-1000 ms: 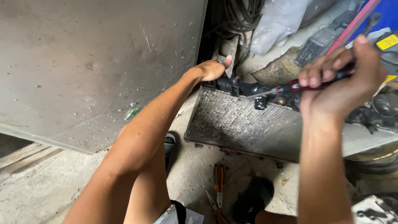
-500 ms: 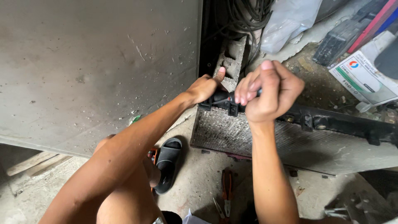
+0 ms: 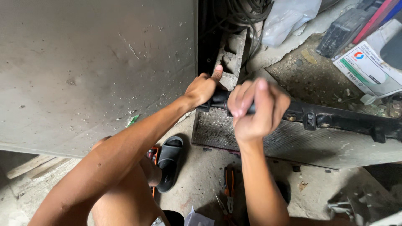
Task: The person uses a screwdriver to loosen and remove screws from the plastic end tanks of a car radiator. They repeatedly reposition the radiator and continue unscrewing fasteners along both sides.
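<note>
A dusty radiator (image 3: 318, 142) with a black plastic top bar (image 3: 339, 119) stands tilted on the ground. My left hand (image 3: 203, 88) grips the left end of that bar, thumb up against a grey concrete block (image 3: 232, 56). My right hand (image 3: 255, 111) is closed in a fist around the bar just to the right of it. The fist hides whatever may be inside it. The two hands almost touch.
A large grey panel (image 3: 92, 71) fills the left. A black sandal (image 3: 169, 161) and orange-handled pliers (image 3: 229, 184) lie on the concrete floor by my legs. Dark cables (image 3: 243, 12), a clear plastic bag (image 3: 289, 19) and a printed carton (image 3: 368, 69) sit behind the radiator.
My right hand has moved left along the radiator's top bar, from its right part to just beside my left hand. The left hand stayed on the left end.
</note>
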